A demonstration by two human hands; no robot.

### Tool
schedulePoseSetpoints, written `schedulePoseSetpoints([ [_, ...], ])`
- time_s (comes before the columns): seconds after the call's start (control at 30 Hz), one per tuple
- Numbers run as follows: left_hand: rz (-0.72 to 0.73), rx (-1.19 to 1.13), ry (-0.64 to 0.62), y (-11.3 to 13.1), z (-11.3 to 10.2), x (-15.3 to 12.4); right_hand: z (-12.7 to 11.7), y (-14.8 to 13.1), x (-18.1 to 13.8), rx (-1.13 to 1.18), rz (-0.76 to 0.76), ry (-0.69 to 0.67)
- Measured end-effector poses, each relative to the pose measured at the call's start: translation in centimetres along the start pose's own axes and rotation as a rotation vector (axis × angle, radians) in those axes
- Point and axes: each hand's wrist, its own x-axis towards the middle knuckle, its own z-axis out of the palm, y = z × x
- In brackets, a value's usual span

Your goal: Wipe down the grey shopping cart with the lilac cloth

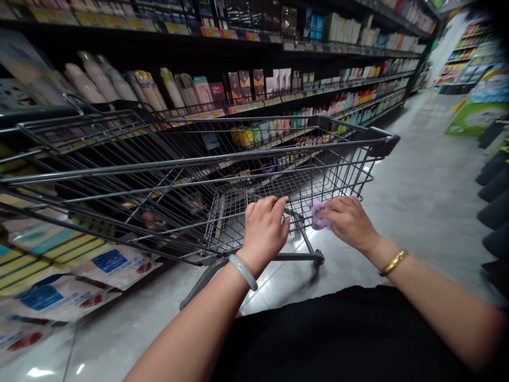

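Observation:
A dark grey wire shopping cart (222,157) stands across the view in front of me, and its basket holds no goods that I can make out. My left hand (265,225), with a pale bangle at the wrist, has its fingers curled over a wire low on the cart's near side. To its right, my right hand (350,220) is closed around a crumpled light purple cloth (321,214). The cloth is pressed against the side wires near the cart's right end. A gold bracelet circles that wrist.
Behind the cart run long store shelves (254,101) full of bottles and boxes. Stacked packages (107,262) lie at the lower left. Grey tiled floor (429,201) stretches along the aisle, with a green display box (477,118) and dark rounded objects (495,207) at the right.

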Motion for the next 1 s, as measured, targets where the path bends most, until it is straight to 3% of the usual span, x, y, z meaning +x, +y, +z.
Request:
schedulePoseSetpoints([
  [0.13,0.009,-0.018,0.136,0.6,0.7,-0.3,-0.7,0.8,0.3,-0.026,0.086,0.114],
  [0.33,-0.031,-0.041,0.311,2.2,2.2,-0.2,-0.4,0.2,0.6,0.056,0.058,-0.022],
  [0.5,-0.051,-0.053,0.442,2.8,2.8,1.0,-0.6,1.5,0.2,0.030,0.187,0.156],
  [0.6,0.012,-0.051,0.523,3.5,2.6,1.4,-0.5,2.3,-0.3,0.055,0.231,0.100],
  [0.7,0.169,-0.067,0.400,4.4,2.9,1.5,-0.5,2.8,-0.5,0.086,0.205,0.034],
  [0.83,0.229,-0.012,0.137,5.4,4.5,2.0,-0.7,3.7,0.0,0.051,0.358,0.215],
  [1.0,0.205,0.061,0.084,6.2,5.7,2.8,-0.9,3.8,1.1,0.101,0.367,0.234],
])
